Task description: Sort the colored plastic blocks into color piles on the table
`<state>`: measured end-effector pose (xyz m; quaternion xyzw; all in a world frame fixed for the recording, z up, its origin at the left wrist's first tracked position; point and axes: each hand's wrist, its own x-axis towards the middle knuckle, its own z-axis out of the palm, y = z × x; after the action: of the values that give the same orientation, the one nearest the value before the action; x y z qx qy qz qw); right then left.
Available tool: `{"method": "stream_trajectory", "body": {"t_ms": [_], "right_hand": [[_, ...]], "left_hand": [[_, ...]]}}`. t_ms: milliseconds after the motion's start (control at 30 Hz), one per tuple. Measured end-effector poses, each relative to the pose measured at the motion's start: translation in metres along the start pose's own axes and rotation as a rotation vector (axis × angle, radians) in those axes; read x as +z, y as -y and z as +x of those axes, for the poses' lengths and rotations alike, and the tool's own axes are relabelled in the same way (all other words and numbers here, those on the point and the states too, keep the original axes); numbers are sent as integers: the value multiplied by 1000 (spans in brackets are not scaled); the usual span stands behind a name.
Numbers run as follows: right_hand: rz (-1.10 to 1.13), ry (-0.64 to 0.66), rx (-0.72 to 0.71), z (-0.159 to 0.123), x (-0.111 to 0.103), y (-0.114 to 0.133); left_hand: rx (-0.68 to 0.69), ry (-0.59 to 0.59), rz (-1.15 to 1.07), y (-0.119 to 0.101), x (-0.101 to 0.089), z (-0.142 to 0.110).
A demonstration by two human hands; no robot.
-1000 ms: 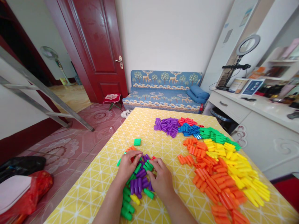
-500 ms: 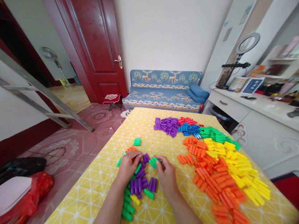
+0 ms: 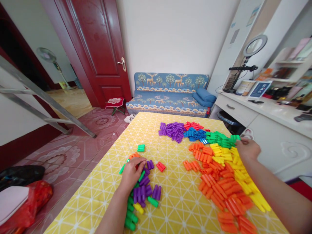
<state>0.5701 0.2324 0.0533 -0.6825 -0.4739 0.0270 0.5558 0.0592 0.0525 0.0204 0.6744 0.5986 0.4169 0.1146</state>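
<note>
My left hand [image 3: 131, 172] is over the near-left group of plastic tube-shaped blocks, its fingertips pinched beside a purple block [image 3: 150, 164]; anything between them is hidden. Orange blocks [image 3: 134, 155] show just beyond its knuckles. At the far right, my right hand [image 3: 248, 150] has its fingers closed on a green tube block [image 3: 235, 138] at the end of the green pile [image 3: 219, 139]. A red block [image 3: 161, 166] lies alone near the middle. Purple blocks [image 3: 140, 195], green blocks [image 3: 130, 220] and a yellow one [image 3: 138, 208] lie around my left forearm.
Orange [image 3: 221, 185], yellow [image 3: 240, 165], blue [image 3: 194, 134], red [image 3: 192, 125] and purple piles [image 3: 172, 130] cover the table's right and far parts. A single green block [image 3: 141, 148] lies left of centre. Beyond the yellow tablecloth [image 3: 175, 208] stand a blue sofa [image 3: 168, 97] and a white desk [image 3: 275, 112].
My right hand has moved from the middle of the table to the green pile at far right. The red block now lies uncovered where that hand was. My left hand has hardly moved.
</note>
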Motion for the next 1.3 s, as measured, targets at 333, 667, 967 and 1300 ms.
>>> {"method": "stream_trajectory", "body": {"t_ms": [333, 667, 967, 1300], "right_hand": [[-395, 89, 26, -5, -5, -4], [-336, 71, -152, -38, 14, 40], [161, 862, -608, -209, 102, 163], [-121, 1199, -846, -282, 165, 240]], "left_hand": [[0, 6, 5, 0, -1, 0], [-7, -12, -11, -4, -1, 1], [-11, -232, 20, -4, -7, 2], [-65, -190, 164, 13, 5, 1]]}}
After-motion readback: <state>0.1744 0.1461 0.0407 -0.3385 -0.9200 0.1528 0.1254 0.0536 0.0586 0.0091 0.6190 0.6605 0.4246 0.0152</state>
